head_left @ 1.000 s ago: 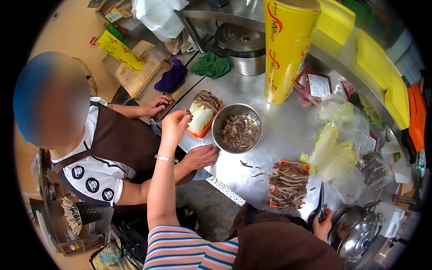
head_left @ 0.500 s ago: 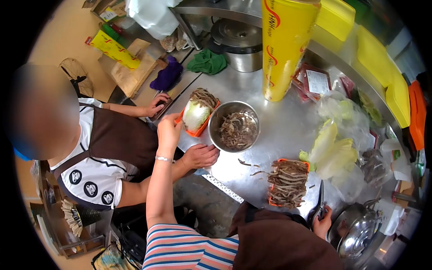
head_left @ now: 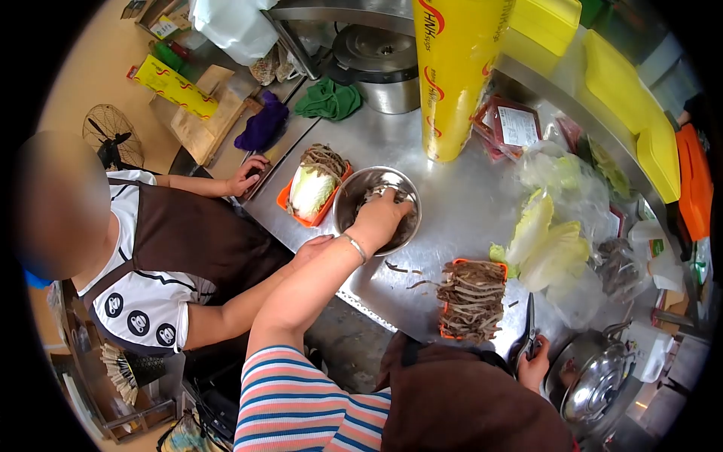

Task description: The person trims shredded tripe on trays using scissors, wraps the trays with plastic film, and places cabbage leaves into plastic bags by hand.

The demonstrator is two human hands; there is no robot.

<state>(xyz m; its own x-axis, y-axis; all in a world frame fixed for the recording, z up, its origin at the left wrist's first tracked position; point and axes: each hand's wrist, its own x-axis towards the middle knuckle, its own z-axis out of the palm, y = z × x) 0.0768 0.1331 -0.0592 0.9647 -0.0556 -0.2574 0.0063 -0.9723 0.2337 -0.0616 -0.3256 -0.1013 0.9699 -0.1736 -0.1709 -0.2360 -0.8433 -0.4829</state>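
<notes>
My left hand [head_left: 384, 217] is down inside a steel bowl [head_left: 416, 220]. Its fingers curl into brown strips [head_left: 371, 193] of food, and the fingertips are partly hidden among them. Left of the bowl stands an orange tray [head_left: 305, 221] with pale cabbage [head_left: 310, 192] and brown strips on it. My right hand [head_left: 534, 367] grips black-handled scissors [head_left: 529, 328] at the counter's near right edge. Beside the scissors sits a second orange tray [head_left: 444, 329], covered with a layer of long brown strips [head_left: 473, 300].
A co-worker in a brown apron [head_left: 188, 226] stands left, one hand [head_left: 312, 245] by the bowl. Cabbage leaves [head_left: 550, 248], plastic bags and red packets [head_left: 512, 124] lie right. A tall yellow box [head_left: 456, 83], a lidded pot [head_left: 385, 71] and a steel lid [head_left: 591, 380] stand around.
My left hand has left the cabbage tray and moved right into the bowl. My right hand keeps the scissors in about the same place. The view has shifted slightly.
</notes>
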